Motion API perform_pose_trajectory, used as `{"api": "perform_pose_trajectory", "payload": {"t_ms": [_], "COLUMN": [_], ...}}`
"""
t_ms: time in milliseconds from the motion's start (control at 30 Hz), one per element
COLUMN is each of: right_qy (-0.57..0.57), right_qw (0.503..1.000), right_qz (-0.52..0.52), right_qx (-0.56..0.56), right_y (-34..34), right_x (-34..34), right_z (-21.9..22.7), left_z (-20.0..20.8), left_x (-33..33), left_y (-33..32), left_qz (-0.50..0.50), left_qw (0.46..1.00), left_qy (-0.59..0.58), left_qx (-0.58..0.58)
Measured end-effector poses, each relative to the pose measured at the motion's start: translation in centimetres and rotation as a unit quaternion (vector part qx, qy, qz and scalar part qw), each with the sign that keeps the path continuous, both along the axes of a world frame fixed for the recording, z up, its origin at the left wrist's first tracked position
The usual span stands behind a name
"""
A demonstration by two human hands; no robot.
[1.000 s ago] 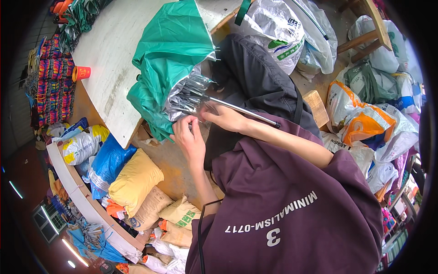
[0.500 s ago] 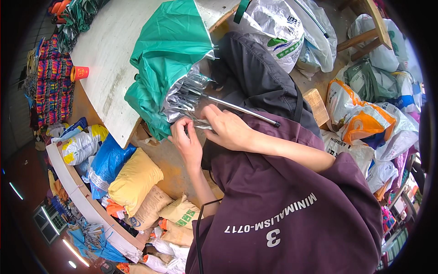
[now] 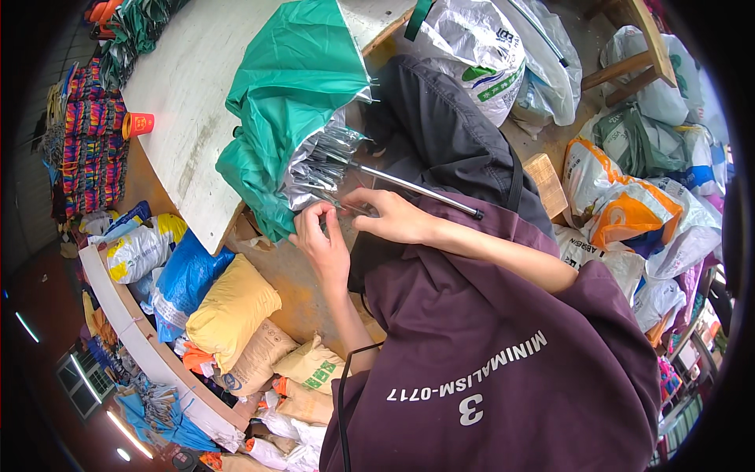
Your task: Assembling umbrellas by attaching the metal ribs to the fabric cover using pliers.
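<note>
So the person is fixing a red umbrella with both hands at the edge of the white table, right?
Not quite: the umbrella is green with a silvery lining, not red. The head view shows it lying partly on the white table, with the left hand and right hand both working at its thin metal ribs beside the shaft.

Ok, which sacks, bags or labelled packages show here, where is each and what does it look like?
White sack: top centre, crumpled, green and blue print.
Orange-white sack: right, on the floor, lying flat.
Yellow sack: lower left, plump, plain.
Blue bag: left of the yellow sack, shiny.
Tan sack: bottom centre, green label patch.
Orange cup: on the table, small, printed side.
</note>
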State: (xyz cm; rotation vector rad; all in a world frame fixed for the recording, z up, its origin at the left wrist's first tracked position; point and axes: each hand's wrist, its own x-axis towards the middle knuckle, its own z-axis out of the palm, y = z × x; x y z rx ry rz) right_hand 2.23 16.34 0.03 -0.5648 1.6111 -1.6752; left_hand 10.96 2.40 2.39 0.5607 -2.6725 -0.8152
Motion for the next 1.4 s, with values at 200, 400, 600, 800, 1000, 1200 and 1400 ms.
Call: {"api": "perform_pose_trajectory", "payload": {"t_ms": [200,400,600,800,1000,1200,1400], "right_qy": [-0.026,0.041,0.097,0.098,0.224,0.238,0.176], "right_qw": [0.999,0.999,0.995,0.995,0.962,0.961,0.983], "right_qz": [-0.009,0.018,-0.022,-0.014,0.031,-0.003,-0.050], "right_qx": [-0.028,0.007,-0.010,0.009,0.155,0.140,-0.005], "right_y": [0.0,0.0,-0.2,0.2,0.8,0.8,0.6], "right_x": [-0.3,-0.4,0.0,0.1,0.0,0.2,0.1], "right_z": [0.5,0.7,0.2,1.2,4.3,3.5,2.7], "left_z": [0.8,1.1,1.3,0.8,0.8,1.0,1.1], "left_x": [-0.5,-0.8,-0.9,-0.4,-0.3,-0.3,0.0], "left_y": [0.4,0.4,0.5,0.0,0.0,0.1,-0.1], "left_qz": [0.020,0.023,0.012,-0.004,-0.004,0.000,0.004], "left_qw": [0.998,0.997,0.996,1.000,1.000,1.000,1.000], "left_qy": [0.010,0.015,-0.046,-0.018,-0.011,-0.012,-0.002], "left_qx": [-0.059,-0.068,-0.079,-0.024,-0.006,-0.007,-0.004]}}
